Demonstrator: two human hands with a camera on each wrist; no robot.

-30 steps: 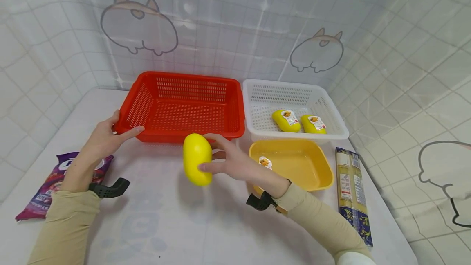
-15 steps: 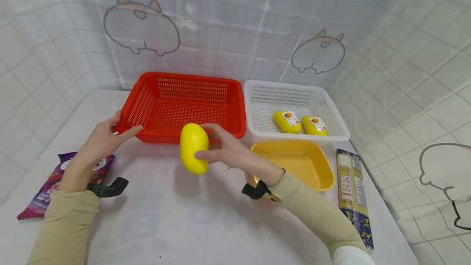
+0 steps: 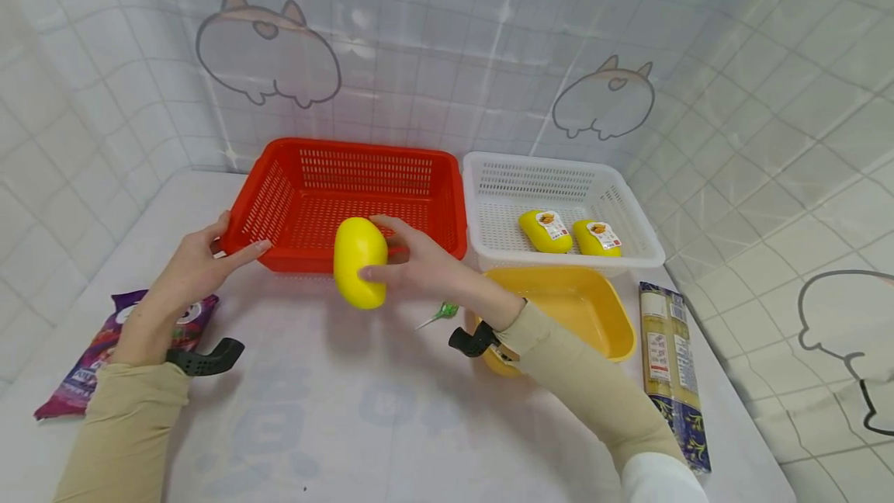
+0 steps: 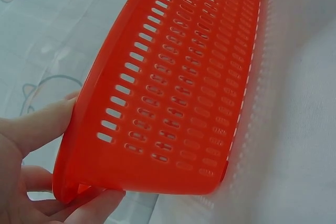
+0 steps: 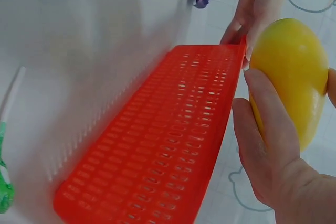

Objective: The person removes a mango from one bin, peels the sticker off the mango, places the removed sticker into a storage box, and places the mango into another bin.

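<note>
While the yellow fruit [image 3: 355, 251] is pinched between thumb and fingers of the right hand [image 3: 422, 261], it overlaps the near rim of the red basket [image 3: 366, 169] in the head view. At nine o'clock from it, the left hand [image 3: 199, 261] grips the basket's near-left corner. A green lollipop [image 3: 445, 310] lies at four o'clock, a yellow tub [image 3: 587, 309] just past three, and a purple bag [image 3: 101, 355] between eight and nine.
</note>
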